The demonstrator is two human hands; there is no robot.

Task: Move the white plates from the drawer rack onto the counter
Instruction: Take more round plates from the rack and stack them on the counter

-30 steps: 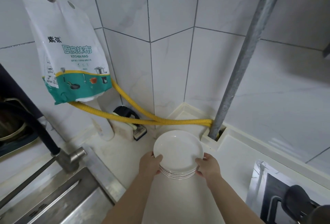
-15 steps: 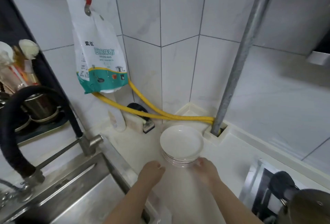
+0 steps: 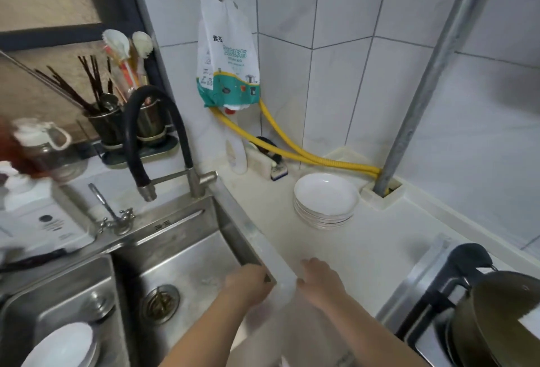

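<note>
Stack of white plates (image 3: 325,201) resting on the pale table (image 3: 365,252), well beyond both sets of fingers and clear of them, nothing touching it. Left hand (image 3: 248,282) low in view at the sink's near corner, over the steel rim where sink (image 3: 187,249) meets table; fingers curled downward and blurred, holding nothing visible, though cannot tell whether fully closed. Right hand (image 3: 320,280) just beside it over the table, fingers loosely spread and pointing up toward the stack, empty. Plates ahead of the right fingers and slightly to their right, farther still from the left fingers, with a wide bare stretch of table between. Immediately right of the stack, a grey metal pipe (image 3: 420,80) rising from a boxed base; behind the stack, a yellow corrugated hose (image 3: 295,147) running along the wall toward that pipe. Above and beyond the fingers, a white-and-green bag (image 3: 226,57) hanging on the tiled wall. Left of the left fingers, the sink basin with its drain, a black-hosed faucet (image 3: 157,135) above it, and a white dish (image 3: 62,346) in the neighbouring basin. Right of the right fingers, a stove with a dark pot (image 3: 502,317) on it.
</note>
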